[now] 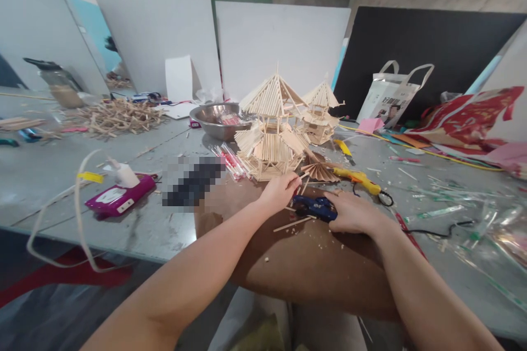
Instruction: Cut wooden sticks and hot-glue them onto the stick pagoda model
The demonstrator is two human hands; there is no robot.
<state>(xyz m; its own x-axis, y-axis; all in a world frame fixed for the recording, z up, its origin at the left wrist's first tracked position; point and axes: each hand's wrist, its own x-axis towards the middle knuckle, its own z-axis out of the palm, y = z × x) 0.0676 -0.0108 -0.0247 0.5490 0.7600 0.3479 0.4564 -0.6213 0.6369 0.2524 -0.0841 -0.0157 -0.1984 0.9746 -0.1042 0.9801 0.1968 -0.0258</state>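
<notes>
My left hand point(280, 192) is closed in a pinch on a thin wooden stick point(304, 175), whose end pokes out past the fingertips. Beside it, my right hand point(353, 211) wraps round a dark blue hand tool point(316, 208) with a rounded body; its exact kind is hard to make out. Both hands are over a brown board point(313, 269), where another loose stick point(293, 224) and small wood crumbs lie. Just beyond the hands stands a pagoda model point(269, 142) built of sticks, and a second stick pagoda point(320, 112) is behind it to the right.
A yellow glue gun point(358, 178) lies to the right, near a folded brown paper fan point(320, 169). A steel bowl point(220, 127), a stick pile point(119, 118) and a purple power strip point(121, 197) with a cable are left. Plastic wrappers point(489, 236) litter the right side.
</notes>
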